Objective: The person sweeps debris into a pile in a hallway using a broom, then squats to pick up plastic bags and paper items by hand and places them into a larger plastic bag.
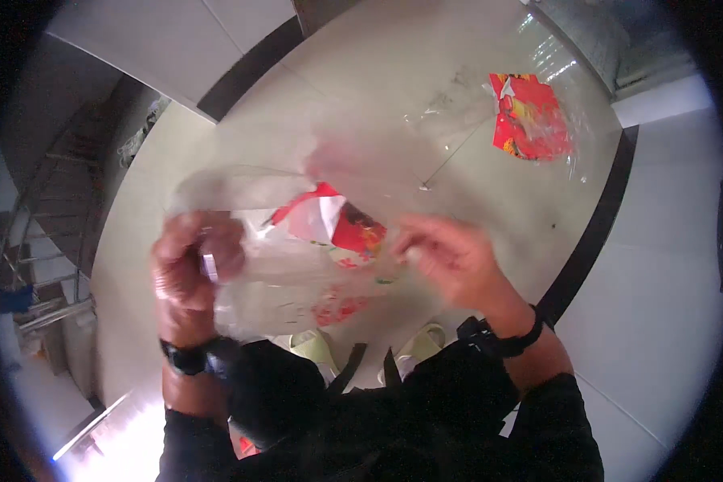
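A clear, thin plastic bag with red printed marks hangs spread out in front of me, blurred by motion. My left hand is closed round its left side. At the right side, my right hand has its fingers curled in a pinch at the film's edge; blur softens the fingertips. A red and white printed piece shows in the middle of the bag; whether it lies inside or behind the film I cannot tell. Both wrists wear dark bands.
On the pale tiled floor, a red and yellow printed package with clear film lies at the far right. My light green slippers stand below the bag. A metal rack is at the left; a white wall rises at the right.
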{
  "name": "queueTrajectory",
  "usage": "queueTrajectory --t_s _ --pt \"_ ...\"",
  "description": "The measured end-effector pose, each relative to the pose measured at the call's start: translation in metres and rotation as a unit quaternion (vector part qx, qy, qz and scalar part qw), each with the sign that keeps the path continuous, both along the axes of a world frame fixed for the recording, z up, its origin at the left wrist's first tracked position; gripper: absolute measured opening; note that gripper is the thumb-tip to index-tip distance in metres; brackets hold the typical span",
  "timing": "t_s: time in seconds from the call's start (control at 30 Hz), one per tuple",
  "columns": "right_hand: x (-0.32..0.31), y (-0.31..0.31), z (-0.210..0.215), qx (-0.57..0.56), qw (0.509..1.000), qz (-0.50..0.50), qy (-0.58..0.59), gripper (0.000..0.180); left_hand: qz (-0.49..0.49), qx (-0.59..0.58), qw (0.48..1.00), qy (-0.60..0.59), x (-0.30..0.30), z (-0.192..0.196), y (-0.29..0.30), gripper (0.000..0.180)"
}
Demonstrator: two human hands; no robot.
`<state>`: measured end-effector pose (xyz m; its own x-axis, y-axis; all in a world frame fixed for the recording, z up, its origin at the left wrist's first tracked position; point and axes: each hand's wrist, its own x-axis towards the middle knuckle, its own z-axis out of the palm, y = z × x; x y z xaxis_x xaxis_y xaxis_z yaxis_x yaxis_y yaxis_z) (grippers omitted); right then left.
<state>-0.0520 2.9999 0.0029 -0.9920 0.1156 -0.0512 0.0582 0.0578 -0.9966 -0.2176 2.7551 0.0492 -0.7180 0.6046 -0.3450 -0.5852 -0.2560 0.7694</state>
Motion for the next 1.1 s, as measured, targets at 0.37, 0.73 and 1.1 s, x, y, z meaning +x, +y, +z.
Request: queueTrajectory --t_s 0.37,0.73,1.1 --pt "-0.104 0.075 -0.096 0.062 0.948 -0.023 -0.312 0.043 0.148 -0.062 0.985 0.062 0.021 0.006 -0.117 0.033" --pt "-0.129 0.052 -0.229 0.562 0.752 0.144 -0.314 0.045 0.259 -0.139 0.952 0.082 0.038 -0.022 -0.153 0.029" --pt "-0.195 0.113 -0.292 0.615 0.697 0.14 -0.341 0.042 0.232 -0.207 0.944 0.114 0.028 -0.024 -0.124 0.044"
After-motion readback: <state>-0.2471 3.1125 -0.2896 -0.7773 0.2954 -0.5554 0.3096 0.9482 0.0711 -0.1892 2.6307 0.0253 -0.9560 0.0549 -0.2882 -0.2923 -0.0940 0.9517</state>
